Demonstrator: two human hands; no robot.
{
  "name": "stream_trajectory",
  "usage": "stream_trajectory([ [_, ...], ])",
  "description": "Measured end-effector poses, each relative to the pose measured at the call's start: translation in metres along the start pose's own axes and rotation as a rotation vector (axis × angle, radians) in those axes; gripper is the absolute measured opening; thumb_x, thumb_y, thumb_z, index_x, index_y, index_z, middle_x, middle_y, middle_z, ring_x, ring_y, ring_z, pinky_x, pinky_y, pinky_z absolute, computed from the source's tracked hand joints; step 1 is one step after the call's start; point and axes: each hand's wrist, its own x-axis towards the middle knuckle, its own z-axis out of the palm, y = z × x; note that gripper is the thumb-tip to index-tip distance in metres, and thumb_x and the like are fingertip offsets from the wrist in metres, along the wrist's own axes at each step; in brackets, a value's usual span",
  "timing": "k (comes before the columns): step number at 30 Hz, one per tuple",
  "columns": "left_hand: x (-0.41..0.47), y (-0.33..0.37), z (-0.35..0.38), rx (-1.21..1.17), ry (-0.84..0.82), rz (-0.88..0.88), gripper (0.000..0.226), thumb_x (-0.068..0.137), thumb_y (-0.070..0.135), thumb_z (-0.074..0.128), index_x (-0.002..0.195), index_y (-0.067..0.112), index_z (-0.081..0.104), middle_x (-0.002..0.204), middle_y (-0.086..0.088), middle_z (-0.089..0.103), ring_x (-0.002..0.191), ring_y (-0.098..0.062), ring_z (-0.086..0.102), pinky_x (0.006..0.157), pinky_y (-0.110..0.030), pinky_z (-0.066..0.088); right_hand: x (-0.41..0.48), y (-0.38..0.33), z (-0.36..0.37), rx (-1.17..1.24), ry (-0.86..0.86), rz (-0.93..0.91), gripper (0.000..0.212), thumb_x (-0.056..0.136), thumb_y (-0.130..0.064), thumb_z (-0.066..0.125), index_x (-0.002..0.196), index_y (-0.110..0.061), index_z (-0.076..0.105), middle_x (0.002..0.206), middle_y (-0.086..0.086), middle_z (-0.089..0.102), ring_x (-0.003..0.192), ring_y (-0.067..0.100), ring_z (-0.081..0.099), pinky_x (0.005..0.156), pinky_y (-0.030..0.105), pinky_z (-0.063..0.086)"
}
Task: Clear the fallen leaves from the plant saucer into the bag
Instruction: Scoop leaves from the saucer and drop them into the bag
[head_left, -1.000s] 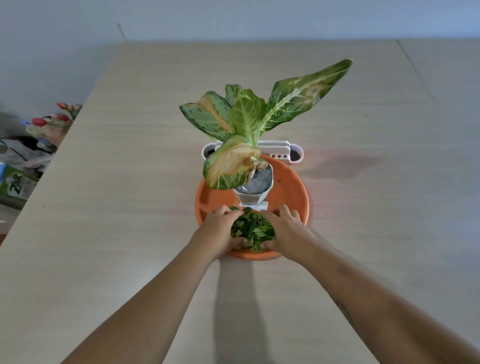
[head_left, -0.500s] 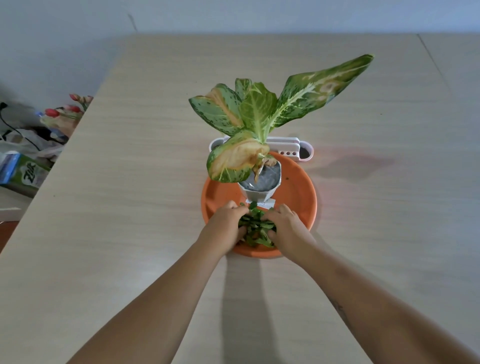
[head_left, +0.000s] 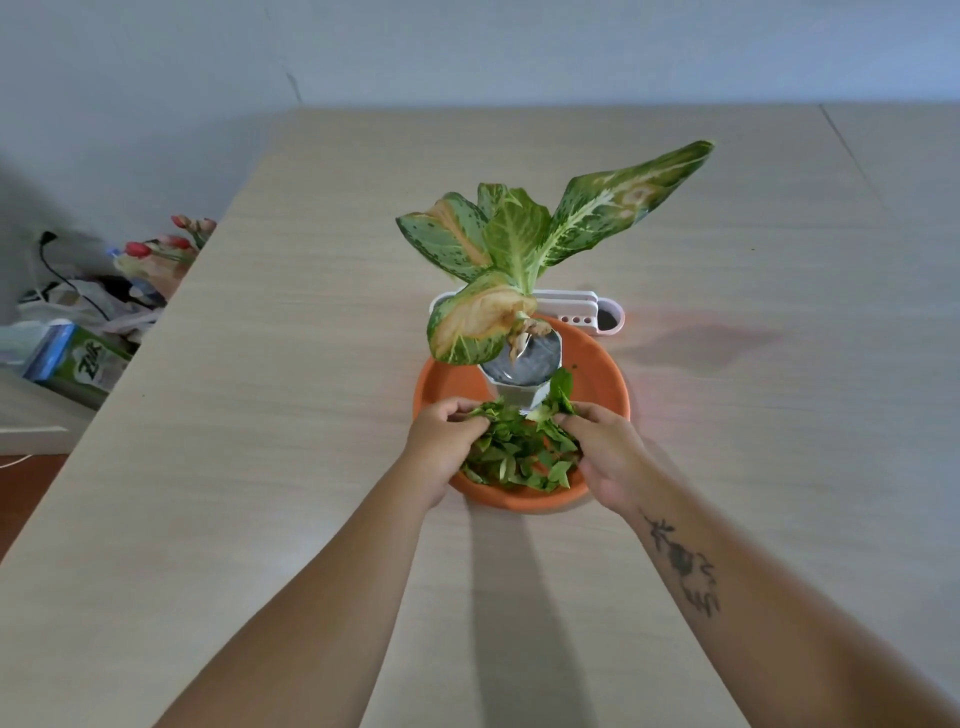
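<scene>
An orange plant saucer (head_left: 605, 376) sits mid-table with a white pot (head_left: 522, 371) holding a variegated plant (head_left: 519, 244). A heap of small green fallen leaves (head_left: 519, 457) lies in the saucer's near part. My left hand (head_left: 441, 441) grips the left side of the heap, fingers curled over leaves. My right hand (head_left: 605, 447) holds the right side, pinching leaves that stick up beside the pot. No bag can be seen on the table.
A white holder with holes (head_left: 597, 314) stands behind the saucer. Off the table's left edge lie a green box (head_left: 78, 366), crumpled plastic bags (head_left: 88, 306) and red artificial flowers (head_left: 166, 247). The wooden table (head_left: 260, 415) stretches wide around the saucer.
Both hands have lifted slightly out of the saucer with leaves bunched between them, and the heap now looks looser and raised. The view has shifted, showing more wall.
</scene>
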Motion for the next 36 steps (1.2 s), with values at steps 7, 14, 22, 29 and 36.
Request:
stream_trajectory([
  [7,-0.02,0.001,0.006,-0.542,0.002,-0.145,0.017,0.088,-0.002,0.062,0.105,0.001,0.065,0.092,-0.011,0.07,0.08,-0.018,0.068,0.075,-0.026,0.059,-0.013,0.007,0.003,0.243,-0.122,0.037,0.03,0.095,-0.008,0.054,0.122,0.004,0.058,0.121,0.021,0.065,0.095,0.023,0.066,0.077,0.03,0.055],
  [14,-0.037,0.003,-0.008,-0.682,0.009,-0.124,0.012,0.091,-0.003,0.057,0.099,0.002,0.065,0.097,-0.015,0.069,0.085,-0.021,0.067,0.071,-0.025,0.06,-0.026,0.005,0.012,0.23,-0.136,-0.002,0.027,0.094,-0.008,0.054,0.119,0.002,0.059,0.117,0.019,0.068,0.105,0.026,0.064,0.1,0.038,0.048],
  [22,-0.059,-0.005,-0.038,-0.765,0.003,-0.107,0.013,0.093,0.0,0.056,0.103,0.0,0.064,0.098,-0.016,0.069,0.081,-0.017,0.068,0.061,-0.018,0.057,-0.047,0.015,0.038,0.199,-0.205,-0.031,0.024,0.093,-0.004,0.054,0.116,-0.001,0.063,0.107,0.015,0.072,0.088,0.019,0.07,0.07,0.027,0.055],
  [29,-0.08,-0.024,-0.096,-0.851,0.032,-0.058,0.014,0.092,-0.001,0.057,0.105,-0.001,0.063,0.092,-0.012,0.07,0.072,-0.011,0.071,0.069,-0.018,0.059,-0.072,0.033,0.093,0.206,-0.282,-0.023,0.022,0.093,-0.003,0.054,0.113,-0.002,0.063,0.1,0.011,0.071,0.088,0.017,0.066,0.092,0.032,0.049],
  [36,-0.111,-0.06,-0.194,-0.927,0.112,-0.02,0.009,0.092,0.0,0.058,0.1,0.001,0.064,0.088,-0.011,0.07,0.067,-0.008,0.072,0.074,-0.02,0.059,-0.115,0.073,0.183,0.184,-0.353,-0.023,0.015,0.092,0.003,0.053,0.092,-0.006,0.065,0.071,0.002,0.074,0.063,0.008,0.069,0.062,0.018,0.056],
])
